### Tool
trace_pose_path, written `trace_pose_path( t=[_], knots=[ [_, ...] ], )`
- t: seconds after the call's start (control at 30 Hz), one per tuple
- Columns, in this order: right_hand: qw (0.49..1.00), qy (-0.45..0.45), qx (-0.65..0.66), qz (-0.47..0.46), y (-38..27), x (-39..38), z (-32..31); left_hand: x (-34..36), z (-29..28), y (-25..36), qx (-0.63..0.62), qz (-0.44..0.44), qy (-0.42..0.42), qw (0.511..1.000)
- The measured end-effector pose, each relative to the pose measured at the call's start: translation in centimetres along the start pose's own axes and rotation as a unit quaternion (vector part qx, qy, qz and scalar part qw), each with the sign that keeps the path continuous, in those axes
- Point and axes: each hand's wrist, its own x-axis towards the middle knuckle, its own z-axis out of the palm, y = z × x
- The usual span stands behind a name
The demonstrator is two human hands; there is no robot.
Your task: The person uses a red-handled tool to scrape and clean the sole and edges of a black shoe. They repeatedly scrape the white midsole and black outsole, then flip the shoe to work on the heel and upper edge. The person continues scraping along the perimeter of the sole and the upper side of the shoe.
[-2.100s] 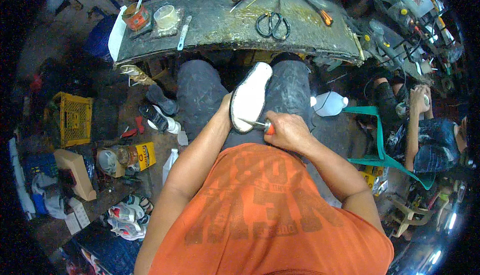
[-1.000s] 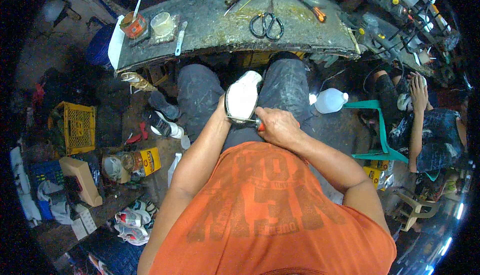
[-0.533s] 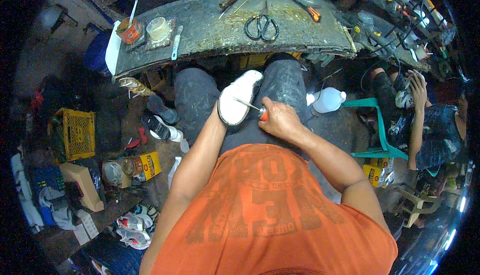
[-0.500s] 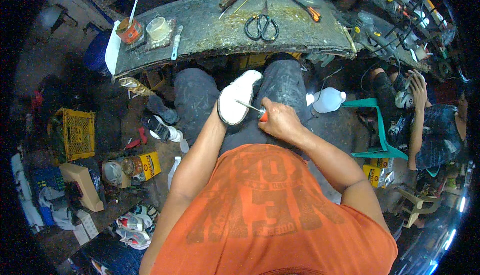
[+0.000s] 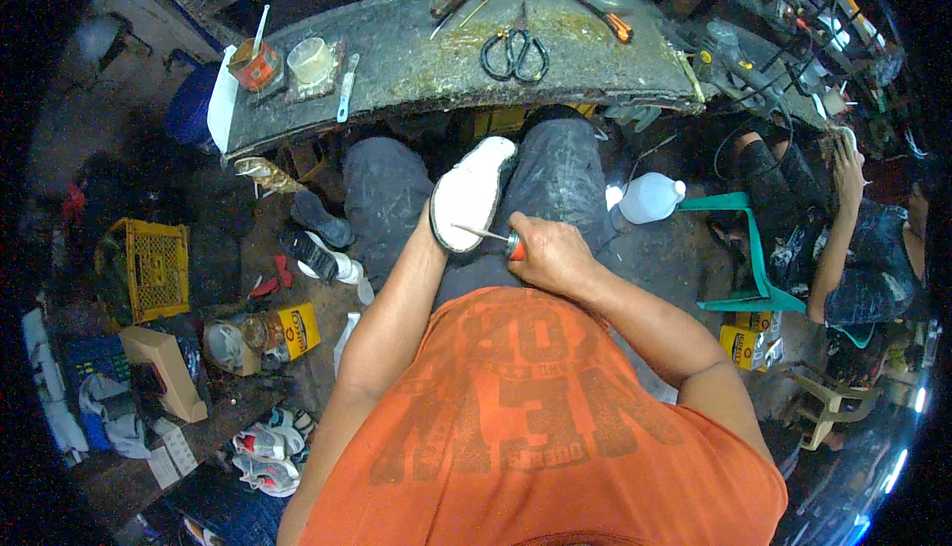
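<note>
A shoe with a white sole (image 5: 468, 192) lies bottom up over my lap, its narrower end pointing away from me. My left hand (image 5: 427, 237) holds it from below; the fingers are hidden beneath the shoe. Wrapped round the red-orange handle of an awl (image 5: 515, 246) is my right hand (image 5: 553, 251). The thin metal shaft of the awl reaches left across the sole, its tip at the part nearer me. Whether the tip has pierced the sole, I cannot tell.
Scissors (image 5: 515, 55), an orange-handled cutter (image 5: 621, 28) and a glue can (image 5: 254, 65) sit on the bench (image 5: 407, 75) ahead. At right are a white jug (image 5: 652, 198), a green stool (image 5: 759, 258) and a co-worker's arm (image 5: 841, 219). Shoes (image 5: 268, 452) and a yellow crate (image 5: 157, 268) stand left.
The awl's tip has moved nearer me along the sole, and my right hand has shifted slightly left. The shoe stays almost in place. A co-worker's hand at right has moved up and outward.
</note>
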Motion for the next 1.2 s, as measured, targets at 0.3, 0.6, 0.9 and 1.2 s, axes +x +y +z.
trace_pose_path(
  t=[0.3, 0.6, 0.9, 1.2],
  knots=[
    [0.995, 0.006, -0.024, 0.097, 2.9, 2.8, -1.9, -4.9, 2.0, -1.4, -0.764, -0.508, 0.046, 0.395],
    [0.999, -0.021, -0.016, 0.047, 3.3, 1.7, -1.7, -4.7, 2.0, -1.0, -0.745, -0.531, 0.080, 0.395],
    [0.996, -0.016, -0.017, 0.081, 3.4, 2.5, -1.3, -4.2, 0.5, -0.1, -0.720, -0.541, 0.018, 0.434],
    [0.998, 0.014, -0.052, 0.010, 2.8, 1.5, -1.1, -4.1, 1.2, -0.2, -0.747, -0.521, 0.031, 0.413]
  ],
)
